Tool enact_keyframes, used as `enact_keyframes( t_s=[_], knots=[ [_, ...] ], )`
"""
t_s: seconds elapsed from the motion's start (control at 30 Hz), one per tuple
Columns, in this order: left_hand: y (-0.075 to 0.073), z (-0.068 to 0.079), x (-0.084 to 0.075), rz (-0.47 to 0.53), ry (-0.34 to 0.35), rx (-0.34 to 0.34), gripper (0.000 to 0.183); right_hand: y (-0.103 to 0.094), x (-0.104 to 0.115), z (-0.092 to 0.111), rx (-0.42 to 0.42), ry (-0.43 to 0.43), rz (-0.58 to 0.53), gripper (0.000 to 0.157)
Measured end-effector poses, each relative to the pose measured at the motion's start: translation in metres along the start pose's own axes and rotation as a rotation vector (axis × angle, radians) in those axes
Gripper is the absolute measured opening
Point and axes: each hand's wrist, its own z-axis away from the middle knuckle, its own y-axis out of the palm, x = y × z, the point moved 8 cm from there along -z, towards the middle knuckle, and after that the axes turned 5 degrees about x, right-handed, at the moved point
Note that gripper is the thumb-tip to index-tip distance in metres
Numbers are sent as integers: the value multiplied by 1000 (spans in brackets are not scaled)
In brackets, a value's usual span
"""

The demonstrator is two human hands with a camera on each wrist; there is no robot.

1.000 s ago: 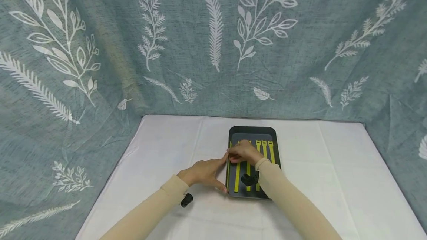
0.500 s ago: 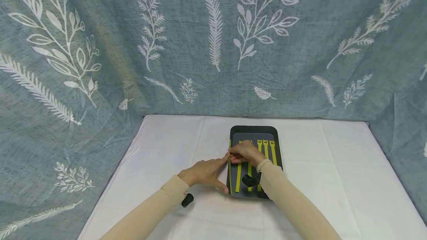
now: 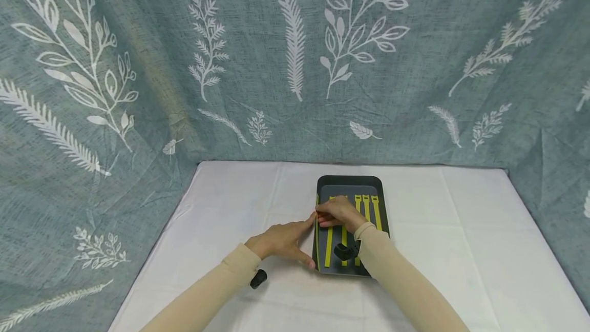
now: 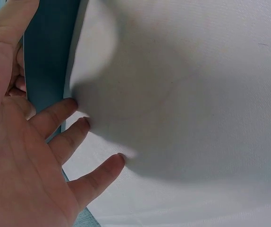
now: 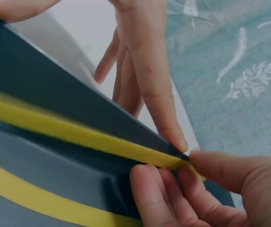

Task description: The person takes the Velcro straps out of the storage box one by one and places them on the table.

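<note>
A dark grey rectangular tray [image 3: 352, 189] stands on the white-covered table, with several yellow hook-and-loop cable ties lying lengthwise in it. My right hand [image 3: 340, 211] is over the tray's left side. In the right wrist view, its thumb and fingers pinch one end of a yellow cable tie [image 5: 93, 139], which runs along the inside of the tray wall. My left hand [image 3: 282, 240] is at the outside of that wall, its fingers spread and fairly straight. Its index fingertip touches the rim beside the pinched end, and its thumb lies near the tray's front left corner.
Three cable ties [image 3: 366, 204] lie side by side at the tray's right, partly hidden by my right forearm. Another cable tie [image 3: 329, 250] lies left of centre. Blue-green curtains [image 3: 276, 65] with white leaf prints surround the white tablecloth [image 3: 442, 240].
The pinched cable tie's loose length has shifted slightly right, away from the tray's left wall. Both hands stay almost in place.
</note>
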Motion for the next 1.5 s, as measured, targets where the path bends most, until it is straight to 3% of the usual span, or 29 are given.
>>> enact_keyframes(
  t_s=[0.43,0.8,1.13,1.5],
  knots=[
    [-1,1,-1,24,11,-8,129,1,-2,-2,11,-18,-80,28],
    [-2,1,0,49,-29,22,129,-7,-2,1,7,-19,-162,33],
    [1,0,3,53,-56,41,130,-16,22,12,18,-94,-235,36],
    [1,-3,1,57,-48,52,126,-20,20,12,29,-109,-224,38]
  ],
)
